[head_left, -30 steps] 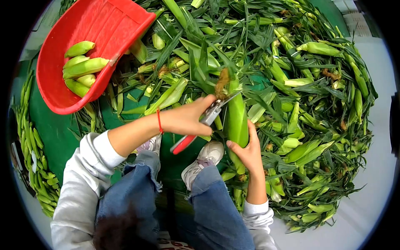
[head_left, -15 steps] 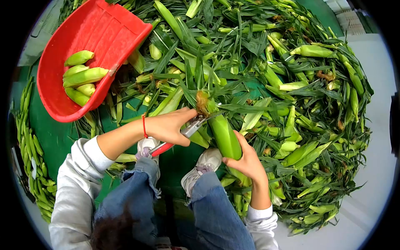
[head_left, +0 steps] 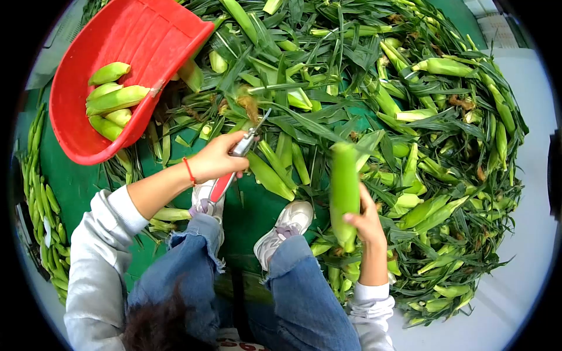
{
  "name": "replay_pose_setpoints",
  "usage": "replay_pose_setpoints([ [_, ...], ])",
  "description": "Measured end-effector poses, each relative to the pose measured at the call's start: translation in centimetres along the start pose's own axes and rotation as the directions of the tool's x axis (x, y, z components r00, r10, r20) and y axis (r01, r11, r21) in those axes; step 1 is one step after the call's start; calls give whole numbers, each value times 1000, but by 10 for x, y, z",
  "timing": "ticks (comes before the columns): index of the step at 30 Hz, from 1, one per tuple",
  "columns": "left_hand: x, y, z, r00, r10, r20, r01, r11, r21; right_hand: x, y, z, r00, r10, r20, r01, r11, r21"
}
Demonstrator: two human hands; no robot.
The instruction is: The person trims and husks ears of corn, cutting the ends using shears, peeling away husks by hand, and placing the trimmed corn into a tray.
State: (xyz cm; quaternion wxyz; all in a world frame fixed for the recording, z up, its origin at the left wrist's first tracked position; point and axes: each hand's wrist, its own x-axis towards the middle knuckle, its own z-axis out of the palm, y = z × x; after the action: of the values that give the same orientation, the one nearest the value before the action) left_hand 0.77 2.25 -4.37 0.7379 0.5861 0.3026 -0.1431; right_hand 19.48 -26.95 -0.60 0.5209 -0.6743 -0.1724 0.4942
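My left hand (head_left: 219, 158), with a red cord at the wrist, is closed on red-handled shears (head_left: 240, 151) whose metal blades point up and to the right. A brown tuft of corn silk (head_left: 249, 107) is just beyond the blade tips. On the right, my right hand (head_left: 367, 219) grips the lower part of a green corn ear (head_left: 343, 193) that stands nearly upright in view; its top end looks cut off. Loose green husks and leaves (head_left: 281, 167) lie between the two hands.
A red scoop-shaped basin (head_left: 170, 35) at the upper left holds several trimmed ears (head_left: 117, 99). A large heap of corn and leaves (head_left: 433, 175) covers the right and back. More green pieces (head_left: 50, 234) line the left edge. My shoes (head_left: 287, 228) are below the hands.
The ear's leafy, silky top has come away from it. My left hand has moved left with the shears, and my right hand has shifted right and down with the ear.
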Motion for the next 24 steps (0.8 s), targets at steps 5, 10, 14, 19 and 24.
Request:
replay_pose_setpoints([
  [5, -11, -13, 33, 939, 45, 340, -33, 999, -42, 16, 14, 25, 994, -27, 110, -77, 549, 832],
  [10, -6, 15, 78, 889, 212, 406, -220, 975, -28, 25, 20, 47, 960, 279, -31, -193, 736, 649],
  [14, 41, 14, 80, 882, 469, -38, -463, 879, 112, 26, 9, 61, 943, 331, -43, -251, 787, 564],
  [19, 50, 33, 13, 986, -103, -132, -61, 514, -856, 29, 7, 52, 963, 263, 64, -217, 605, 767],
  [24, -24, 11, 52, 990, -11, 142, 79, 869, -488, 35, -1, 93, 974, -77, -215, 111, 983, 149],
])
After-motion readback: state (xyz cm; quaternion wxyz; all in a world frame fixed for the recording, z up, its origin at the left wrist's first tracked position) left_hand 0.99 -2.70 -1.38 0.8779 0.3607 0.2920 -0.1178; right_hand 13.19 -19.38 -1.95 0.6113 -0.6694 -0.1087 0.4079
